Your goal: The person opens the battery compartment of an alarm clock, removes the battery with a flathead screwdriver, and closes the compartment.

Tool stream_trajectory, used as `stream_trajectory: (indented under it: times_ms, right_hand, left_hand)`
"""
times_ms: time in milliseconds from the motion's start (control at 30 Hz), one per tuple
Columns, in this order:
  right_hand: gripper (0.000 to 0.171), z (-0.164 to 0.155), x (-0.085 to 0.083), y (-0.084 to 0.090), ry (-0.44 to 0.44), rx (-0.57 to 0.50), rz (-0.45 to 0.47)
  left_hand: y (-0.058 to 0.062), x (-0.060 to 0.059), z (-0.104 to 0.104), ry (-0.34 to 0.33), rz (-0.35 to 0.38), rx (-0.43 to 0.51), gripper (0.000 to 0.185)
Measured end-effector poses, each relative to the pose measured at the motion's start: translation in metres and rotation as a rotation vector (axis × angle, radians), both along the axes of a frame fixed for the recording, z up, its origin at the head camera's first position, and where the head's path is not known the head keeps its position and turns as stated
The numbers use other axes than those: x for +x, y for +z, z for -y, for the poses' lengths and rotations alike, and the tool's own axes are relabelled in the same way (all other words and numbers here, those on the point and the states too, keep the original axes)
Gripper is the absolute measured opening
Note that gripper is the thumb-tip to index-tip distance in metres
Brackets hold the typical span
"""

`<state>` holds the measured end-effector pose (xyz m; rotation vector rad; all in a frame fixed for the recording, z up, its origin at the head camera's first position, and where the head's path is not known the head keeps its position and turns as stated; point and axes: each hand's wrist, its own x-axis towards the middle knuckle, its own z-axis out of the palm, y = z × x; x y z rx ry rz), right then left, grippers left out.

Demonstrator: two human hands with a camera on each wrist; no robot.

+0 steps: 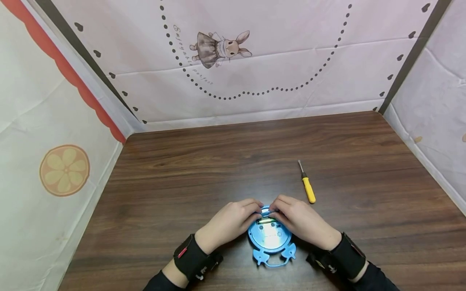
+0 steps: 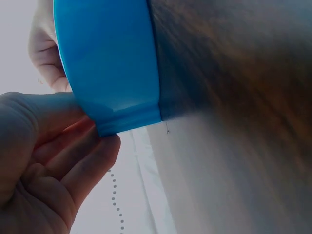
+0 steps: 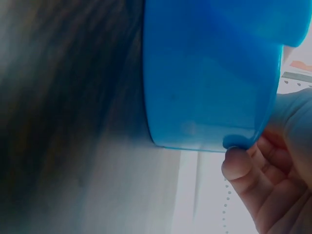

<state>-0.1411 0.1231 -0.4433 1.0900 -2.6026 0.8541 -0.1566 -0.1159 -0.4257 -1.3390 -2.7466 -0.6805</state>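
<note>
Lying between the two hands, the blue case point(image 1: 270, 239) rests on the table point(image 1: 182, 173), its slotted side facing up. Its far edge sits right at the fingertips, and its body stretches back toward the person into the gap between the wrists. Neither hand is clearly nearer: the left hand point(image 1: 236, 220) meets the far rim from one side, the right hand point(image 1: 300, 218) from the other, fingertips close but apart. Both have fingers bent over that rim and gripping it; whether they also pinch a separate piece there, I cannot tell.

The slot point(image 1: 266, 220) lies just on the person's side of the fingertips, its long axis running crosswise from hand to hand. Lengthwise, the case points its looped handle point(image 1: 278, 265) toward the person, between the wrists. Beyond the right hand lies the screwdriver point(image 1: 308, 189), untouched, its tip pointing away from the hands.
</note>
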Motion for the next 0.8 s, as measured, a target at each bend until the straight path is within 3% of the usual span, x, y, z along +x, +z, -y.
stream_trajectory:
  times_ms: [233,400,533,667,800]
  right_hand:
    - [0.012,0.002,0.001,-0.004,-0.031,0.019,-0.059]
    - [0.016,0.004,0.002,-0.003,-0.042,-0.003,-0.052]
    - [0.013,0.004,0.002,-0.002,-0.059,-0.029,0.011]
    - [0.007,0.0,0.004,0.004,-0.064,-0.129,0.145]
    - [0.008,-0.018,0.001,0.014,-0.162,-0.27,0.133]
  left_hand:
    - [-0.002,-0.002,-0.002,-0.023,-0.037,0.01,0.019]
    - [-0.003,-0.003,-0.002,0.004,0.015,0.07,0.013]
    - [-0.003,-0.003,-0.002,0.029,0.051,0.098,0.014]
    - [-0.003,-0.003,-0.001,0.043,0.059,0.111,0.018]
    - [0.002,-0.003,0.004,0.061,0.068,0.106,0.031]
